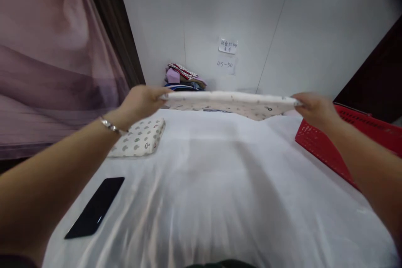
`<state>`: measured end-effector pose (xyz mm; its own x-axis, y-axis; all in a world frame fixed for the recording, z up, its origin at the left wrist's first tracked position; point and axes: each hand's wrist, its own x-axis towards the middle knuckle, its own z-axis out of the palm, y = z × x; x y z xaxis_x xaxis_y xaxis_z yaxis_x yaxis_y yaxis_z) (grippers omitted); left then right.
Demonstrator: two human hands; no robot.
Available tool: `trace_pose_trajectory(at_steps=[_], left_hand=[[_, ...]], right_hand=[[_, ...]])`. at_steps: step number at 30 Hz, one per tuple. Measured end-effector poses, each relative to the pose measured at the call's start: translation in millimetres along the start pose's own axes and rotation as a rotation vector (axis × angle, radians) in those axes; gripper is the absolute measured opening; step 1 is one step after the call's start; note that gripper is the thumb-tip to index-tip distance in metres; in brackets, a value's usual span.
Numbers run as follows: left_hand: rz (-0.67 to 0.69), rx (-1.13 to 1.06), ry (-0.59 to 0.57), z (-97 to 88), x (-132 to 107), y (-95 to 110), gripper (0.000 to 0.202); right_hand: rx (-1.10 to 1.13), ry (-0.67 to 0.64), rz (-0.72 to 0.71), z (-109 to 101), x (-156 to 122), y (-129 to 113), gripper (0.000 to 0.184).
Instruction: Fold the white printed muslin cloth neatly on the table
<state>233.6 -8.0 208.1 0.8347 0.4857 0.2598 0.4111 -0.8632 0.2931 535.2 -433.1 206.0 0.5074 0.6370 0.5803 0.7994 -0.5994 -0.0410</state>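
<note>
A white printed cloth (230,102) is stretched flat and held up above the white bed sheet (213,184). My left hand (141,100) is closed on the cloth's left end, and a silver bracelet sits on that wrist. My right hand (315,109) is closed on the cloth's right end. A folded cloth with the same small print (140,138) lies on the sheet below my left hand.
A black phone (96,207) lies on the sheet at the front left. A red plastic basket (342,138) sits at the right edge. Folded clothes (184,77) are piled against the white wall, under paper labels (228,46). A pink curtain (53,58) hangs on the left.
</note>
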Motion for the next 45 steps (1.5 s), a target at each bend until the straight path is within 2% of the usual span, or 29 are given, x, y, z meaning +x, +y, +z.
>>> trace_pose_trajectory(at_steps=[2, 4, 6, 8, 10, 13, 15, 20, 23, 27, 30, 33, 36, 39, 42, 45], left_hand=[[0.198, 0.086, 0.060, 35.2, -34.9, -8.7, 0.036], [0.401, 0.100, -0.043, 84.1, -79.4, -20.7, 0.035], [0.521, 0.058, -0.090, 134.6, -127.1, -32.0, 0.033], [0.642, 0.006, -0.099, 173.9, -168.7, -39.8, 0.033], [0.703, 0.012, -0.055, 195.2, -198.0, -44.1, 0.034], [0.715, 0.059, 0.009, 199.2, -220.3, -46.7, 0.036], [0.711, 0.078, 0.007, 194.3, -228.1, -47.1, 0.037], [0.677, 0.077, -0.089, 190.0, -244.9, -44.9, 0.039], [0.665, 0.092, -0.081, 189.7, -251.9, -41.7, 0.039], [0.664, 0.050, -0.086, 179.3, -256.8, -39.2, 0.040], [0.669, 0.000, -0.157, 167.1, -254.5, -40.4, 0.044], [0.608, -0.022, -0.132, 164.7, -238.2, -35.9, 0.049], [0.504, -0.020, -0.029, 179.4, -211.5, -20.6, 0.045], [0.427, 0.028, -0.025, 204.5, -193.4, -7.5, 0.052], [0.394, 0.079, -0.039, 226.6, -191.7, -10.2, 0.058], [0.413, 0.106, -0.009, 237.3, -195.6, -20.6, 0.059]], right_hand=[[-0.004, -0.006, -0.111, 29.0, -55.1, 5.6, 0.034], [0.042, -0.026, -0.138, 64.2, -121.9, 9.5, 0.034], [0.092, -0.079, -0.184, 95.8, -190.3, 9.1, 0.032], [0.111, -0.115, -0.268, 116.0, -248.0, 4.8, 0.032], [0.096, -0.147, -0.331, 122.9, -286.8, -1.0, 0.034], [0.055, -0.143, -0.321, 116.2, -313.1, -7.7, 0.035], [0.061, -0.159, -0.290, 109.2, -319.8, -9.8, 0.037], [0.114, -0.189, -0.287, 104.6, -332.6, -13.2, 0.045], [0.126, -0.173, -0.315, 107.8, -340.0, -15.0, 0.053], [0.160, -0.229, -0.256, 107.5, -347.2, -14.2, 0.067], [0.183, -0.313, -0.210, 96.7, -339.7, -18.0, 0.078], [0.204, -0.295, -0.109, 84.6, -308.1, -36.2, 0.068], [0.270, -0.281, 0.028, 90.0, -260.1, -63.7, 0.053], [0.210, -0.405, 0.094, 117.5, -224.8, -81.3, 0.059], [0.098, -0.545, 0.175, 147.6, -219.3, -82.1, 0.063], [0.067, -0.573, 0.191, 160.5, -227.9, -78.1, 0.062]])
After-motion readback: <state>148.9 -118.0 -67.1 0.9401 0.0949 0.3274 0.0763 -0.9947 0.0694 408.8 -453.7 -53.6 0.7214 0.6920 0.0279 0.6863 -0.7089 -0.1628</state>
